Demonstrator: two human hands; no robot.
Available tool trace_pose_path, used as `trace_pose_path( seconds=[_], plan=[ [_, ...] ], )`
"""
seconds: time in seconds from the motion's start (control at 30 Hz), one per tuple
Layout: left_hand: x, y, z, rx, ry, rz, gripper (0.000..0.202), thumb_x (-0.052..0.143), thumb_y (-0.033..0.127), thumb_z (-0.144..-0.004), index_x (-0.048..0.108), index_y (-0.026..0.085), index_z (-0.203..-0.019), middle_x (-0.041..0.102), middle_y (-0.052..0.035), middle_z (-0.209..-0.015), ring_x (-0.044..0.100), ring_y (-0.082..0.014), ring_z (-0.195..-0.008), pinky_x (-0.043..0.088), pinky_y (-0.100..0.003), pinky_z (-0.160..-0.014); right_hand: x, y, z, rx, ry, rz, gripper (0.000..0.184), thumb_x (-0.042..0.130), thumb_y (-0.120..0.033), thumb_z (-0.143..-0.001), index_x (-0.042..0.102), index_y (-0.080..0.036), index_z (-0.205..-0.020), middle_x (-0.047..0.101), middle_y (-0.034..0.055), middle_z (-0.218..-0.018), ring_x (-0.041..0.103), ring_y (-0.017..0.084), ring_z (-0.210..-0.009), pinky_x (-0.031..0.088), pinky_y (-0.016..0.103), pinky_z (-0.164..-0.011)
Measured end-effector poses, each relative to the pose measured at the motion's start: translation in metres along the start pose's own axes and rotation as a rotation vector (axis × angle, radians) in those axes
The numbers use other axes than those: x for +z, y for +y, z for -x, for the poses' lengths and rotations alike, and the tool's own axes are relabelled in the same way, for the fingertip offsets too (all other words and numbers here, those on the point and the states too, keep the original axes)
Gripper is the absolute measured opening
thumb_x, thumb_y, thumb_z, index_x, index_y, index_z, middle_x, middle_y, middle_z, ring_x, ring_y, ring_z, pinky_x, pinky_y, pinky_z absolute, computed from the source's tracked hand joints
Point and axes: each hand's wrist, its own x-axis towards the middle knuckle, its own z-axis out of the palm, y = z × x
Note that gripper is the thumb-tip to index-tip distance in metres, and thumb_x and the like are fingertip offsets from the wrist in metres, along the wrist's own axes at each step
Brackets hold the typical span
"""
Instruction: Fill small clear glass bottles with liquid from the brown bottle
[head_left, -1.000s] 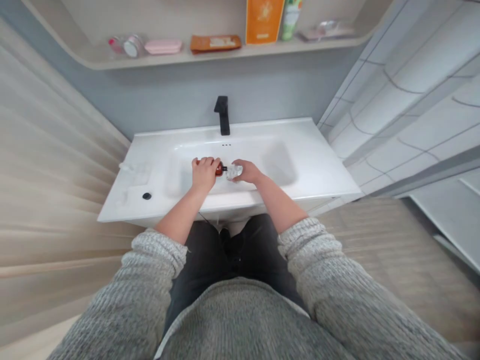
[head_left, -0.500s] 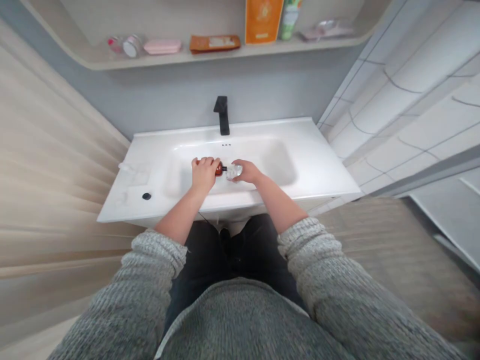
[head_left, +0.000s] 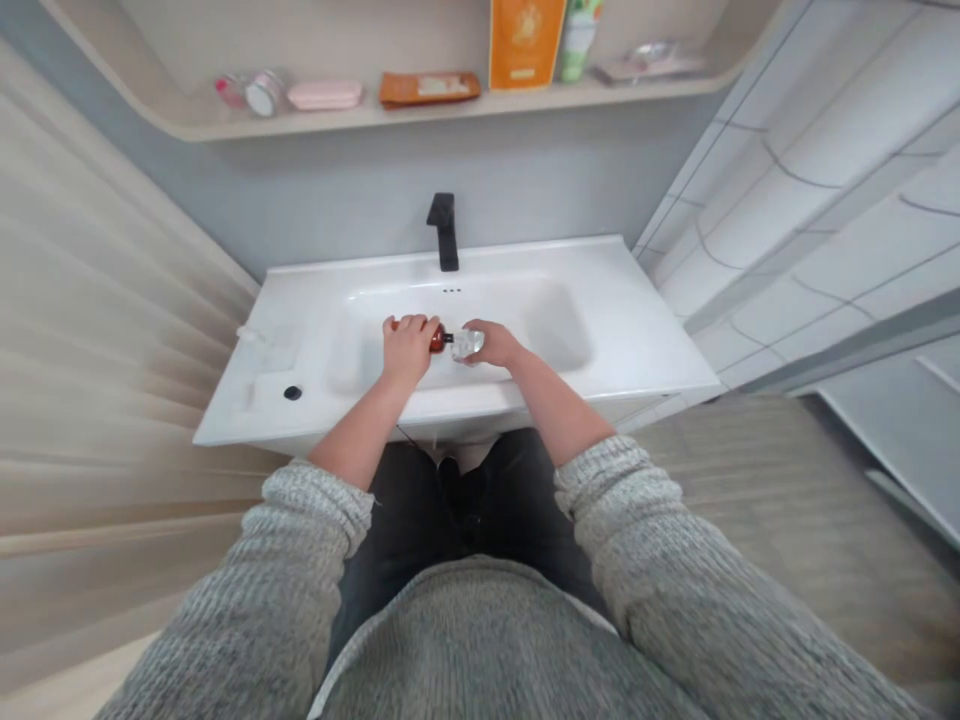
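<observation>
Moved: nothing evident. Left hand [head_left: 407, 350], grasping brown bottle [head_left: 437, 339]; right hand [head_left: 495, 343], grasping clear container [head_left: 466, 345]. Ends together over sink [head_left: 555, 325]; judged midway, not yet parted; fill level indiscernible.

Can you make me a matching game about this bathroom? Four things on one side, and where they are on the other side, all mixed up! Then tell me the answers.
Things
1. brown bottle
2. clear container
3. black tap
4. tall orange pack

Places
A. standing on the shelf
B. in the person's right hand
C. behind the basin
D. in the person's left hand

Right pairs: 1-D, 2-B, 3-C, 4-A
</observation>
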Motion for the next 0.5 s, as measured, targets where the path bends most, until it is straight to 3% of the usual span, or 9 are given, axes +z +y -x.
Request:
trace_pose_path(
  seconds=[0.5],
  plan=[
    [0.0011,-0.0008,-0.0002,-0.017,0.004,-0.011,0.056,0.055,0.018,-0.1,0.068,0.031,-0.152,0.074,-0.0192,-0.146,0.06,-0.0416,-0.141,0.029,-0.066,-0.127,-0.0007,-0.0003,0.0001,-0.006,0.007,-0.021,0.079,0.105,-0.027,-0.058,0.079,-0.022,-0.132,0.084,0.0061,-0.128,0.079,0.031,-0.118,0.059,0.044,-0.112]
  ],
)
